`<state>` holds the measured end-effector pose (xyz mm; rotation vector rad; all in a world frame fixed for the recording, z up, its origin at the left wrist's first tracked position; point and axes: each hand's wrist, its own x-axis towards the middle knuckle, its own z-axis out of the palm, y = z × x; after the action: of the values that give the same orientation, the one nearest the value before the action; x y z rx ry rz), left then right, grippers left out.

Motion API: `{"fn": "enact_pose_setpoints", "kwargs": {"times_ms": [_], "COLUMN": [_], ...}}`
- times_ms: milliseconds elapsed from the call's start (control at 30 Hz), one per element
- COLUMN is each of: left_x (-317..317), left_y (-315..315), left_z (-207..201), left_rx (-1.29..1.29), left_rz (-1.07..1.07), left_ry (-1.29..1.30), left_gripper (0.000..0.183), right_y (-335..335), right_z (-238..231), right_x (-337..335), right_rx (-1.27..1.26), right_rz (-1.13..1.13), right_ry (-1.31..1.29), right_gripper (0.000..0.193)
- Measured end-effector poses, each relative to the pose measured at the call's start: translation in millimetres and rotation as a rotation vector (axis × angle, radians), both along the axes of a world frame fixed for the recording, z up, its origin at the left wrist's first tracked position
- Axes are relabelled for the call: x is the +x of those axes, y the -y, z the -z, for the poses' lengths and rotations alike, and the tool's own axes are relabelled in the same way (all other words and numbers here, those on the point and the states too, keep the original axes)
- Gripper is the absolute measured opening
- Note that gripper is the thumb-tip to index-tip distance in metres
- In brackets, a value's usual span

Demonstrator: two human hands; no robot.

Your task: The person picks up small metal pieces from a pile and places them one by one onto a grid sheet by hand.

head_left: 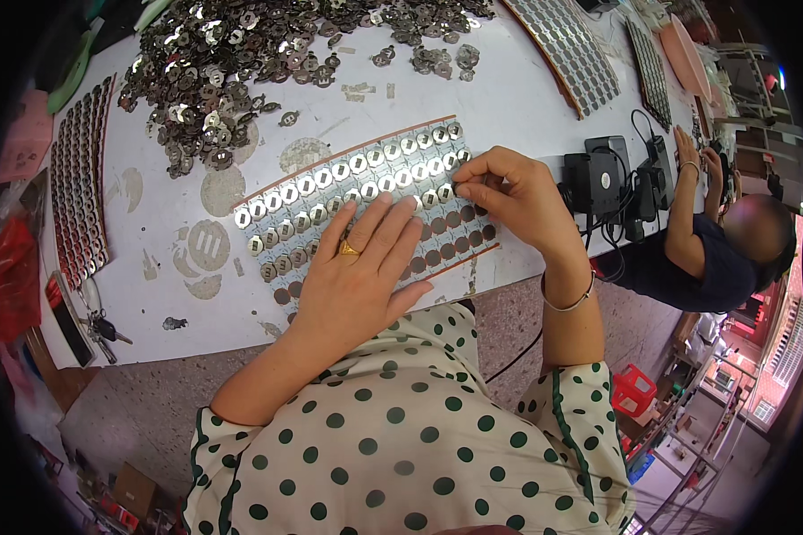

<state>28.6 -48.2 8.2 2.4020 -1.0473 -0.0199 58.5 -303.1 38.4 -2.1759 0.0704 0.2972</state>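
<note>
The left hand [357, 263] lies spread, holding nothing, on the panel [337, 188] on the bench [357, 111], while the right hand [522, 198], fingers nearly meeting over whatever I can't tell, seems to be filling a row of pieces [431, 198], which next calls for careful alignment.

The person is wearing a cream garment [357, 481] patterned with round, dark-green dots [395, 415], dark-green piping [558, 403] edging its short sleeves [589, 406]. A gold-coloured ring [351, 249] is encircling a finger of the left hand [357, 272]; a thin, silvery bangle [569, 308] is circling the right wrist [566, 283].
</note>
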Motion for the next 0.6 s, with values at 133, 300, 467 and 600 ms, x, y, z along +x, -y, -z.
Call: {"fn": "enact_pose_setpoints", "kwargs": {"times_ms": [133,300,467,600], "left_x": [-1,-2,-3,-3], "left_y": [0,1,0,0], "left_z": [-1,-1,0,0], "left_rx": [0.006,0.024,0.031,0.010], "left_rz": [-0.005,-0.003,-0.012,-0.013], "left_ry": [-0.006,0.000,-0.006,0.006], "left_gripper": [0.063,0.062,0.061,0.059], "right_y": [-1,0,-10,-3], "right_z": [4,7,-3,-10], "right_x": [-3,-11,-9,1], "right_rx": [-0.005,0.045,-0.204,-0.148], "right_rz": [0.059,0.097,-0.047,-0.062], "right_ry": [0.008,-0.007,0.111,0.011], "right_gripper": [0.015,0.015,0.014,0.014]}}
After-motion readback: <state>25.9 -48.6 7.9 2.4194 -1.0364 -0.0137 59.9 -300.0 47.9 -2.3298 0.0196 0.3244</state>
